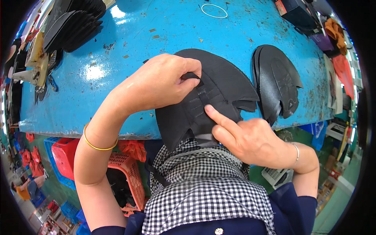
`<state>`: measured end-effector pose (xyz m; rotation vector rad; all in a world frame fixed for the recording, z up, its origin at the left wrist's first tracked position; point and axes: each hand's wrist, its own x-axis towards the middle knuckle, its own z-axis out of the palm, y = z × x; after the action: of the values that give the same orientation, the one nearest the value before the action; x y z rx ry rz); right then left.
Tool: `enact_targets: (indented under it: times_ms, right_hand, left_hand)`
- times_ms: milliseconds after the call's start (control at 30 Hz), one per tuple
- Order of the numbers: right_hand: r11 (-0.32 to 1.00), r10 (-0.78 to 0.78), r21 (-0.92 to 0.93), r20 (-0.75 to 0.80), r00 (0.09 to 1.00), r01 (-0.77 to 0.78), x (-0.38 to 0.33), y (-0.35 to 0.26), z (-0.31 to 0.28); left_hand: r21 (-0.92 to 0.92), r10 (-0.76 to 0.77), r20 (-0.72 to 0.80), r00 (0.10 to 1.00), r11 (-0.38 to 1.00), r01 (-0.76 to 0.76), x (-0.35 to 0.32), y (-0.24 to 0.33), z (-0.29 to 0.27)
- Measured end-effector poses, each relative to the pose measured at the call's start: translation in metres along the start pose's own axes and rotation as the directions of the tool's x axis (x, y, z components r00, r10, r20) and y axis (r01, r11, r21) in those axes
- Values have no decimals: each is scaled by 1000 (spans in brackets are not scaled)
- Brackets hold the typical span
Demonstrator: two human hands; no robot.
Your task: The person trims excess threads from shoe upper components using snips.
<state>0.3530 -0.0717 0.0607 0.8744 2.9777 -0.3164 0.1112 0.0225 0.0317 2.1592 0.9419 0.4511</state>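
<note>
A rounded black sheet piece [229, 76], leather-like and notched at its lower edge, lies at the table's near edge and partly overhangs it toward my apron. Stitched lines and slits run across its middle. My left hand [162, 80] is closed in a pinch on a narrow black strip [192, 76] above the piece; a dark band continues below it over the stitched lines. My right hand [254, 139] rests its outstretched index fingertip on the piece beside that band, thumb apart and the other fingers curled. Whatever lies under the piece is hidden.
Similar black pieces [279, 78] lie stacked at right. Another black stack [74, 29] stands far left, near a cream-coloured machine part [37, 58]. A white ring [214, 11] lies on the blue table [156, 35]. Below are an orange-pink basket [131, 176] and a red bin [64, 156].
</note>
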Motion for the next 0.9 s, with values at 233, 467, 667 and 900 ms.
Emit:
enact_targets:
  times_ms: [233, 467, 667, 900]
  right_hand:
    - [863, 128, 493, -10, 992, -107, 1, 18, -13]
    - [777, 339, 608, -184, 922, -164, 40, 66, 1]
    - [876, 128, 480, -159, 979, -37, 57, 68, 4]
    - [862, 50, 506, -95, 994, 6, 53, 75, 0]
  left_hand:
    - [-67, -14, -15, 1000, 998, 13, -8, -4, -4]
    - [31, 169, -327, 930, 985, -168, -62, 45, 35]
    - [277, 115, -302, 946, 960, -28, -80, 66, 98]
    - [369, 135, -284, 949, 929, -22, -83, 62, 103]
